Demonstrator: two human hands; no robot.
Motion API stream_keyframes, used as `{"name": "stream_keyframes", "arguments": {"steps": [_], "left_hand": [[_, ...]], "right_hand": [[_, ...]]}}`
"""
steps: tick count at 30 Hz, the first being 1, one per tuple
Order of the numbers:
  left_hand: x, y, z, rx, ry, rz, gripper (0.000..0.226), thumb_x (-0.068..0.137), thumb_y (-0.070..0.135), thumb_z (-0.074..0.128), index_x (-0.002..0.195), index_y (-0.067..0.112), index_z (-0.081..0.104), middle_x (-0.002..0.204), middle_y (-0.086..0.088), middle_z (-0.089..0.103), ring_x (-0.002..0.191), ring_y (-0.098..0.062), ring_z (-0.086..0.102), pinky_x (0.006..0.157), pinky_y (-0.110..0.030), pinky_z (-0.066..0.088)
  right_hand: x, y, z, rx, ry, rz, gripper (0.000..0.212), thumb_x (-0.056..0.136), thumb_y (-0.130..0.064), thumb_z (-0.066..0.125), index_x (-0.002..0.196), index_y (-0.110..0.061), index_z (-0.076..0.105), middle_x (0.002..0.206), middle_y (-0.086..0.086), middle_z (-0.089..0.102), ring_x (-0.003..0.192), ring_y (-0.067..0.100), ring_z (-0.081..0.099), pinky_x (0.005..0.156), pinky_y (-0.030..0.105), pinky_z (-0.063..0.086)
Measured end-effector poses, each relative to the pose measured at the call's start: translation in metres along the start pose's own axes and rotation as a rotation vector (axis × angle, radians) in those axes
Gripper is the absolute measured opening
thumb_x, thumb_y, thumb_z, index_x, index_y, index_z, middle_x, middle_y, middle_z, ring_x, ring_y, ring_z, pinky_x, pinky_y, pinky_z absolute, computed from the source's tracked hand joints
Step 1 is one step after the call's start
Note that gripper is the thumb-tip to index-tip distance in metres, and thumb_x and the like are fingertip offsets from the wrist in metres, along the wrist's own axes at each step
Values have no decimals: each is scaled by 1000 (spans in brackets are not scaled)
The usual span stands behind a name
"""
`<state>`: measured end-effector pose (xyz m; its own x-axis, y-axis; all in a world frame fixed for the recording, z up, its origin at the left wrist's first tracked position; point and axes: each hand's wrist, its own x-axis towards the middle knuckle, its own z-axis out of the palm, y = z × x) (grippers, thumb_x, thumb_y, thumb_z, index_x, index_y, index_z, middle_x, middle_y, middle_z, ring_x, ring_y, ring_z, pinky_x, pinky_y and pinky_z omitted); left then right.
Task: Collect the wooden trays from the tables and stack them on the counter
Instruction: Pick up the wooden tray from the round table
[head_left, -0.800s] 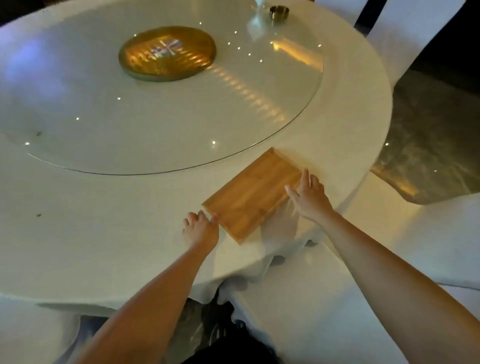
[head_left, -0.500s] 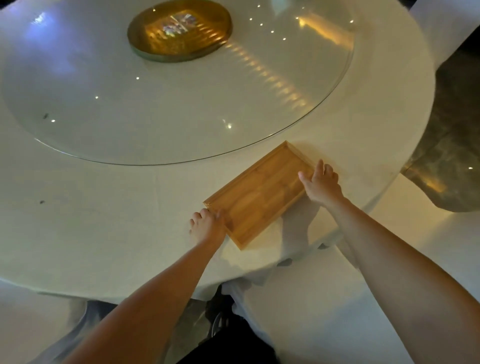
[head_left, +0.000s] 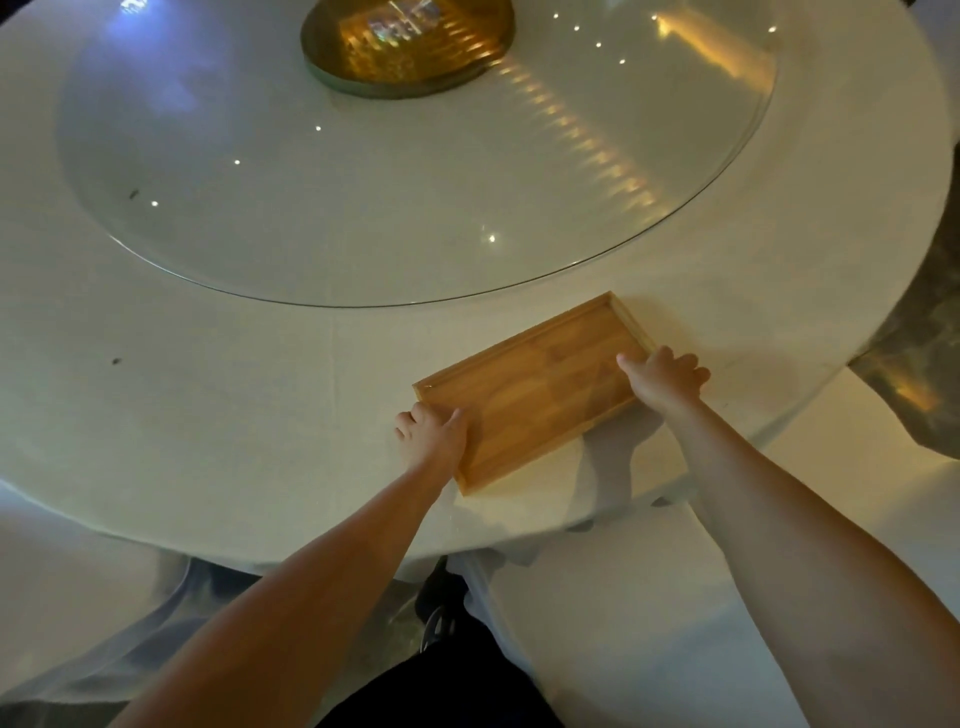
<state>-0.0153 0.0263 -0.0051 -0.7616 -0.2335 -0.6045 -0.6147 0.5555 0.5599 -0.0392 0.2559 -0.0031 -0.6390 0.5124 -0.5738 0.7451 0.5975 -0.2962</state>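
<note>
A rectangular wooden tray (head_left: 540, 387) with a low rim lies askew near the front right edge of a round table (head_left: 208, 405) covered in white cloth. My left hand (head_left: 432, 435) grips the tray's near left short end, thumb over the rim. My right hand (head_left: 665, 378) holds the far right end, thumb inside the tray and fingers around its outer edge. The tray looks empty and still rests on the cloth.
A large glass turntable (head_left: 363, 182) fills the table's middle, with a round golden base (head_left: 408, 44) under its centre. White-covered chairs (head_left: 623, 623) stand below the table edge on the right. Dark marbled floor (head_left: 924, 332) shows at far right.
Both hands have closed in on the tray's two short ends: the left went from beside the corner to gripping the rim, and the right thumb now lies inside the tray. The view moved nearer.
</note>
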Motion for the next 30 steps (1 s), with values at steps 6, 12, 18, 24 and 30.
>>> {"name": "stream_keyframes", "arguments": {"steps": [6,12,18,24,30], "left_hand": [[-2,-3,-25,-158,-11,53,56,96,24,42,146,12,20,146,-13,31,131,-34,40,110,-48,37],[-5,-10,-61,-220,65,105,47,91,22,47,135,14,32,129,-16,50,113,-33,53,97,-52,48],[-9,-14,-121,-250,214,157,44,92,20,49,133,11,35,128,-15,53,112,-32,54,95,-46,49],[-25,-46,-202,-318,386,122,50,95,24,47,140,13,29,133,-14,52,117,-33,53,100,-46,46],[-56,-110,-287,-386,508,94,50,96,27,45,141,12,28,138,-13,48,123,-32,51,104,-46,43]], "right_hand": [[-24,-1,11,94,-57,43,70,92,-49,40,141,-1,27,146,24,28,133,39,26,108,44,28],[-45,-20,14,198,-85,-17,68,92,-45,45,140,0,27,144,21,38,136,40,22,102,44,33],[-70,-70,24,179,-54,-195,64,91,-41,49,135,1,30,139,23,43,133,40,27,97,47,38],[-114,-139,42,147,-50,-469,61,91,-40,49,132,2,33,135,23,49,127,40,43,97,44,40],[-184,-210,74,89,-164,-750,65,93,-40,46,144,-3,27,147,18,40,133,35,41,104,39,35]]}}
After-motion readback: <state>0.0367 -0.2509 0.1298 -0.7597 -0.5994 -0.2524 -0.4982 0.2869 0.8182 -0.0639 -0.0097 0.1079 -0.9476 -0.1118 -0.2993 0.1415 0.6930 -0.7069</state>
